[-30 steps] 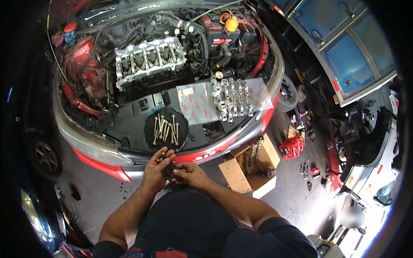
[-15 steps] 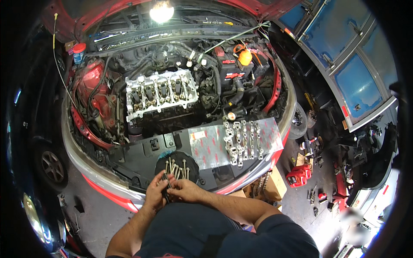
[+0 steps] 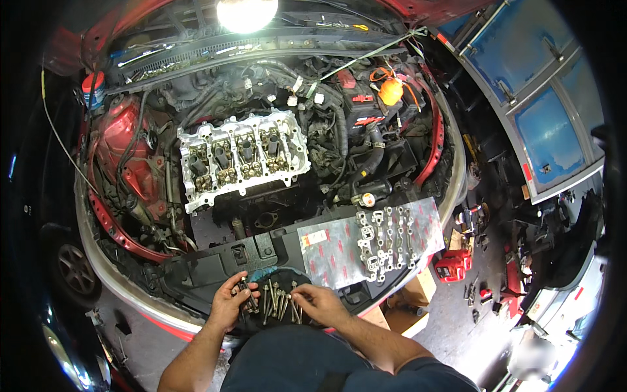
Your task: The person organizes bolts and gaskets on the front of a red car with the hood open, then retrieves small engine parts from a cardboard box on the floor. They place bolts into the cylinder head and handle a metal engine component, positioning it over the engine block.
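Bolts (image 3: 277, 304) on the round black tray (image 3: 258, 320): my hands have dropped onto them, left hand (image 3: 230, 307) gripping one, right hand (image 3: 317, 304) pinching another.

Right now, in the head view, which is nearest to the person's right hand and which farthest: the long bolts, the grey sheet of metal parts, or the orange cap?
1. Long bolts, under the right hand.
2. Grey sheet, up and right on the car's front.
3. Orange cap, far back in the engine bay.
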The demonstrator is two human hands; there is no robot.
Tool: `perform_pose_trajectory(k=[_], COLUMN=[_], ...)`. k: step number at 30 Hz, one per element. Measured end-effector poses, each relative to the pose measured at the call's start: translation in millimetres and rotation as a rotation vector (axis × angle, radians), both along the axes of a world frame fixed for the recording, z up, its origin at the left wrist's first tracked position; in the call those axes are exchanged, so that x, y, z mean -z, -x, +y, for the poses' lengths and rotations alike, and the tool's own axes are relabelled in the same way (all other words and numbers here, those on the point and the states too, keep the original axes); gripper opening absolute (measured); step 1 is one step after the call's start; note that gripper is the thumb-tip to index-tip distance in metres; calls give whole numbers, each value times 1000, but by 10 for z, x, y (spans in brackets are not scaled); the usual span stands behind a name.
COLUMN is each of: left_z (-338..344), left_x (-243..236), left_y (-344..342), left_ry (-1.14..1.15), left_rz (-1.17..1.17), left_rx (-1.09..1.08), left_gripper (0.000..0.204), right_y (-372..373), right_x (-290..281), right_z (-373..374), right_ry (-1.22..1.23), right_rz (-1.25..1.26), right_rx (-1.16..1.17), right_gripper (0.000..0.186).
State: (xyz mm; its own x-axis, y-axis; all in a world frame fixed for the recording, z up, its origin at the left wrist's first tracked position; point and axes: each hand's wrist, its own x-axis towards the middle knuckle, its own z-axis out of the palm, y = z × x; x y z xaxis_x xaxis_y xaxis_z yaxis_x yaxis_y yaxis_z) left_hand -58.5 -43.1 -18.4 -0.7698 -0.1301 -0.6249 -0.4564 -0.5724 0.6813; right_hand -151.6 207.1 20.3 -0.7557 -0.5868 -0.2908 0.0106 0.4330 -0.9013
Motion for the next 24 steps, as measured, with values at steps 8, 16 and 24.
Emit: perform_pose_trajectory(k=[8,16,24], left_z=[-56,-75,-97], left_x=[105,101,89], left_y=[51,31,44], left_ry=[15,30,50], left_rz=[137,131,120], left_rx=[94,128,149], left_gripper=[48,48,48], right_y=[161,216,207], right_x=[200,333,494], right_z=[18,17,74], right_ry=[-79,-81,-6], right_rz=[92,41,-65], right_rx=[-68,-42,40], right_gripper=[18,13,10])
